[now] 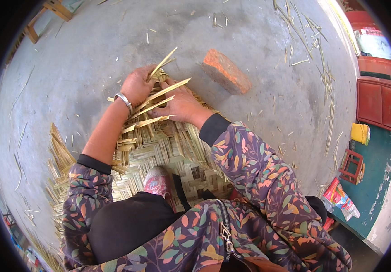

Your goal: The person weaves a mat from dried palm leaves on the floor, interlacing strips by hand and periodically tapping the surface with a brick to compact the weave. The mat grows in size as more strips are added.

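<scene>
A woven mat [152, 156] of pale, flat plant strips, likely split bamboo or reed, spreads in front of me with its far corner raised in my hands. My left hand [136, 86], a silver bangle at its wrist, is closed around strips at that corner. Close beside it, my right hand [182, 104] grips the mat's edge, its thumb and fingers partly covered by loose strips [159, 97] that stick out between the hands. My shoe [157, 181] rests on the weave.
An orange-red brick [227, 71] lies on the grey concrete floor [259, 41] beyond my right hand. Strip scraps [329, 81] litter the floor. At the right are a red padded seat [381, 102], a yellow container [360, 133] and a red frame [351, 164]. Wooden legs [57, 10] stand far left.
</scene>
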`<action>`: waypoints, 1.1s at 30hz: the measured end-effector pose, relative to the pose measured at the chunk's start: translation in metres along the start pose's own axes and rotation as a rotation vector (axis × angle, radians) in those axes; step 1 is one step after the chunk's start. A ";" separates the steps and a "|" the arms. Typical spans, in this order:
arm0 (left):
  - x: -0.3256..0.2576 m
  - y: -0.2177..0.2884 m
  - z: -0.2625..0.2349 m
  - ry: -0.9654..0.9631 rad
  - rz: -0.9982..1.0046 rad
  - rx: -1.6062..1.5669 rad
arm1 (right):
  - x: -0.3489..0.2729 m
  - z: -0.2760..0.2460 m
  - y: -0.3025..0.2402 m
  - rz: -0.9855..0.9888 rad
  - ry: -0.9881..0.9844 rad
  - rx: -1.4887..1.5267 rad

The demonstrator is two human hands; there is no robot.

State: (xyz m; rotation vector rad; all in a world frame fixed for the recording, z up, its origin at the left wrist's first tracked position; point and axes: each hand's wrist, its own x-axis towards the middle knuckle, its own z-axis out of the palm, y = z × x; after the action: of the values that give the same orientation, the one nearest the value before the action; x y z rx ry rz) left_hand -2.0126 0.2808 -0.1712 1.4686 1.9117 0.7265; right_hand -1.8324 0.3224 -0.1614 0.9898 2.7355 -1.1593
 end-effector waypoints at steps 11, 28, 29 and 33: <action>0.001 -0.027 -0.035 -0.207 -0.122 -0.312 | -0.002 0.036 -0.050 0.095 -0.004 -0.304; 0.000 -0.037 -0.041 -0.185 -0.138 -0.138 | 0.037 0.057 -0.059 -0.016 0.246 -0.510; 0.001 -0.038 -0.042 -0.179 -0.138 -0.148 | 0.039 0.057 -0.057 -0.045 0.281 -0.494; 0.006 -0.044 -0.045 -0.169 -0.058 -0.069 | 0.045 0.055 -0.046 -0.063 0.301 -0.549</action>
State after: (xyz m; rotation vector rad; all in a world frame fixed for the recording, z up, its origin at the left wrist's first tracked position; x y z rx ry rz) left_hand -2.0752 0.2736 -0.1748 1.3817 1.7766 0.6158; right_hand -1.9064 0.2866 -0.1829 1.0620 3.0560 -0.2251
